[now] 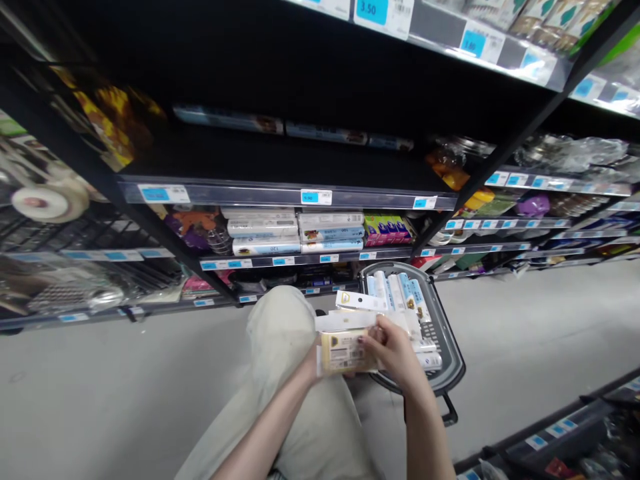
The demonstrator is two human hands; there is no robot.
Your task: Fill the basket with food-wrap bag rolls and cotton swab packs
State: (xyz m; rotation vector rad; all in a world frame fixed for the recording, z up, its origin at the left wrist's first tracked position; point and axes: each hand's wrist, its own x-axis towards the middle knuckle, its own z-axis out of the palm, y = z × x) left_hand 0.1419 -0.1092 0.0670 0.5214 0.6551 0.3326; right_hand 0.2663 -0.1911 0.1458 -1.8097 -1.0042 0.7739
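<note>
My right hand (393, 348) pinches the right edge of a flat cream-coloured packet (341, 352) with a printed label and a clear wrapper. Behind this packet, my left hand (313, 360) holds it from the left and below, its fingers mostly hidden. A white header card (363, 301) with a hang hole shows just beyond, on what looks like another packet. To the right and beneath my right hand stands a grey shopping basket (453, 347). White and blue rolls (395, 291) lie in its far part, and more white rolls (429, 361) lie nearer me.
Ahead, a dark shelf (280, 192) carries price tags. Stacked film-like rolls (265, 230) and green-purple boxes (387, 229) sit on the level below. My bent knee (283, 320) is left of the basket. Kitchen goods (45, 200) hang at left; another shelf (555, 433) is at lower right.
</note>
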